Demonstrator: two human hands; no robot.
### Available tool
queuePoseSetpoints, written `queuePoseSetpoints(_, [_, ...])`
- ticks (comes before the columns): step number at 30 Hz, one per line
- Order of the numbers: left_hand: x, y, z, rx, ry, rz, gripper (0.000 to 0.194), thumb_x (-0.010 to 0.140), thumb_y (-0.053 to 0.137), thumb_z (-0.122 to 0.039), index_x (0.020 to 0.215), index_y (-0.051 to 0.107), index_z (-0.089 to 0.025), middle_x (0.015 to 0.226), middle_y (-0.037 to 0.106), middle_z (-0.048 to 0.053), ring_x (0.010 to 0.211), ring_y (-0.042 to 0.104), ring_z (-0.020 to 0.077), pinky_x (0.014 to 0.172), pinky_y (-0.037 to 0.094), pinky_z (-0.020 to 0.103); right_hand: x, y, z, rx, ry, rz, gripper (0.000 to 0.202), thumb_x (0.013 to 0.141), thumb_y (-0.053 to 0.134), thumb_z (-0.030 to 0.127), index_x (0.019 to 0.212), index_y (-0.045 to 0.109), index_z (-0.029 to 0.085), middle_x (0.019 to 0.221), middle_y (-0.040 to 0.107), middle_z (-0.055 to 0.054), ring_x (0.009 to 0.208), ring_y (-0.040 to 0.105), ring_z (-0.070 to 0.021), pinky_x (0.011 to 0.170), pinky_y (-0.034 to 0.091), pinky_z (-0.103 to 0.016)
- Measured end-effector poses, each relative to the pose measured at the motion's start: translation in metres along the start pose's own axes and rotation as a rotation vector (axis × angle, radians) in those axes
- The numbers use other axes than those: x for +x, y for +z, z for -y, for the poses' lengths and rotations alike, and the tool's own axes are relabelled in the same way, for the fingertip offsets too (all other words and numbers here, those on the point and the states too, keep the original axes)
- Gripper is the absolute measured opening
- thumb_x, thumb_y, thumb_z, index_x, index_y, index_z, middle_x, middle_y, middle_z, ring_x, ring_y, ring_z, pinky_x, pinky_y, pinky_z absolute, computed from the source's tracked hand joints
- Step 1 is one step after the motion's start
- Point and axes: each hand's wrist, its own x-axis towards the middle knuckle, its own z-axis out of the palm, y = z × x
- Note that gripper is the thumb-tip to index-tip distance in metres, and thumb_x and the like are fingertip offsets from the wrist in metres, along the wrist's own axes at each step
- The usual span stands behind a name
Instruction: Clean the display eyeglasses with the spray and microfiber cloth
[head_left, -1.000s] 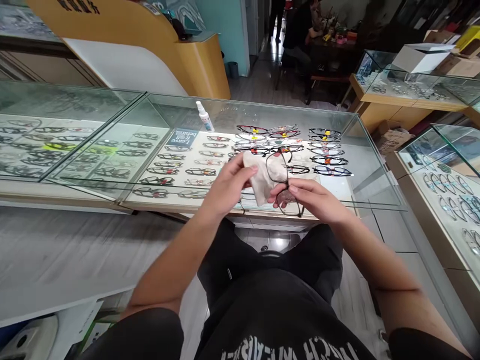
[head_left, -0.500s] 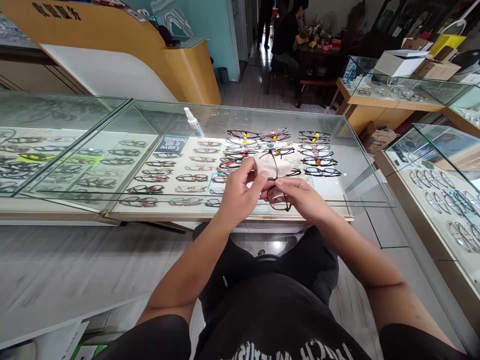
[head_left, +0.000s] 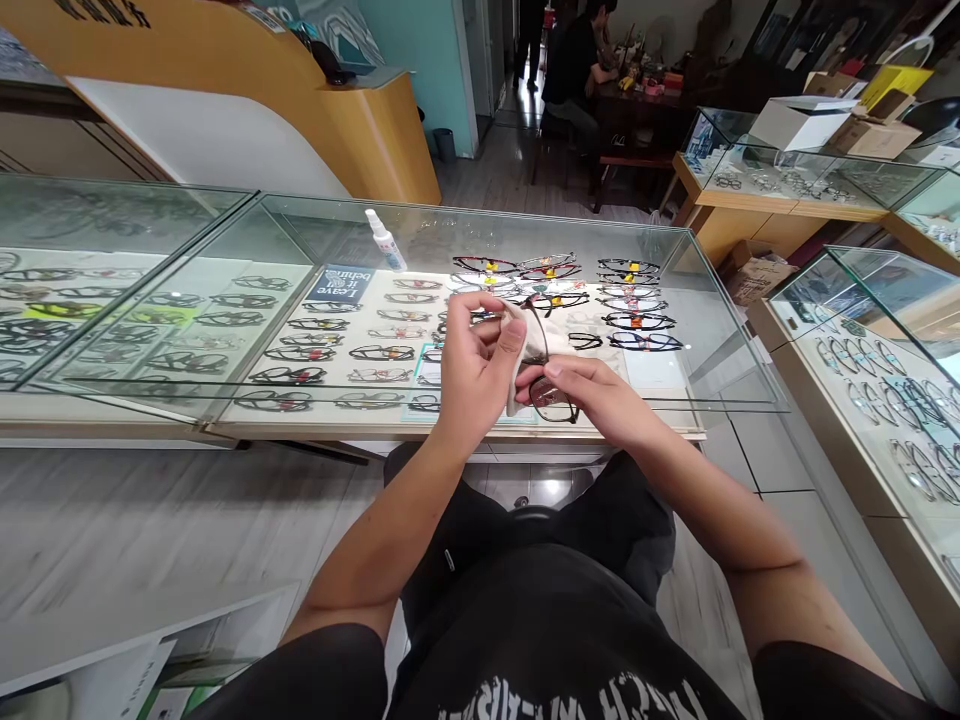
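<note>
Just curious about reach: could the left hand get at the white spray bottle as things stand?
Probably yes, with a forward reach: the white spray bottle appears to stand on the glass top, with nothing visible blocking the left hand. That hand holds a cloth, though, which may hinder it.

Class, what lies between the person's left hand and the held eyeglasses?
In the head view, a pale cloth lies between the left hand and the eyeglasses.

"Leave it behind" on blue card [head_left: 340, 285], lettering [head_left: 574, 699] on black shirt [head_left: 555, 620] unclear
</note>
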Motion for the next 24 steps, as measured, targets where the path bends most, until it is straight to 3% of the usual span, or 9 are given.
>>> queuePoseSetpoints(2, [0.001,0.0,-0.002,-0.109,-0.111,-0.001,0.056,0.091,0.087,-0.061,0.113,0.048,-0.028,0.07,0.068,-0.007,0.045,0.048,0.0073,0.047,0.035,0.02,0.0,0.0,0.001,-0.041,-0.013,0.009,0.043,0.105,0.069,0.057,0.111,0.087,0.019,0.102,0.084,-0.008,0.098,0.075,-0.0183,0.094,0.056,-0.032])
queuePoseSetpoints(5, [0.004,-0.004,-0.002,-0.227,-0.294,0.029,0.07,0.079,0.095,-0.063,0.114,0.047,-0.027,0.075,0.074,-0.006,0.043,0.055,0.0095,0.043,0.041,0.021,0.0,0.0,0.004,-0.108,-0.043,0.024,0.045,0.105,0.068,0.06,0.113,0.086,0.019,0.103,0.083,-0.008,0.1,0.074,-0.0196,0.097,0.056,-0.033])
queuePoseSetpoints(10, [0.005,-0.012,-0.002,-0.321,-0.504,0.222,0.064,0.076,0.095,-0.069,0.099,0.064,-0.018,0.067,0.066,-0.003,0.049,0.059,0.0109,0.046,0.05,0.024,0.001,0.0,0.007,-0.188,-0.091,0.04,0.048,0.106,0.065,0.062,0.114,0.086,0.019,0.099,0.08,-0.006,0.101,0.071,-0.0202,0.098,0.056,-0.035])
queuePoseSetpoints(13, [0.005,-0.014,0.0,-0.394,-0.496,0.281,0.054,0.079,0.097,-0.061,0.089,0.065,-0.017,0.064,0.062,-0.003,0.051,0.059,0.01,0.05,0.054,0.024,0.001,-0.001,0.007,-0.177,-0.076,0.035,0.047,0.106,0.066,0.061,0.11,0.087,0.019,0.1,0.081,-0.006,0.098,0.071,-0.0194,0.096,0.055,-0.033])
queuePoseSetpoints(19, [0.01,-0.02,0.002,-0.422,-0.415,0.361,0.044,0.076,0.102,-0.042,0.096,0.07,-0.02,0.072,0.071,-0.001,0.055,0.064,0.0127,0.053,0.057,0.027,0.0,-0.001,0.006,-0.062,-0.017,0.021,0.044,0.104,0.069,0.06,0.108,0.087,0.02,0.102,0.085,-0.008,0.1,0.074,-0.0207,0.097,0.056,-0.034])
queuePoseSetpoints(24, [0.007,-0.012,0.005,-0.286,-0.287,0.204,0.056,0.06,0.11,-0.039,0.098,0.072,-0.02,0.076,0.075,-0.001,0.058,0.064,0.0125,0.053,0.056,0.026,0.0,0.002,0.003,-0.085,0.004,-0.012,0.05,0.101,0.071,0.066,0.102,0.088,0.019,0.103,0.084,-0.009,0.1,0.074,-0.0211,0.098,0.057,-0.035])
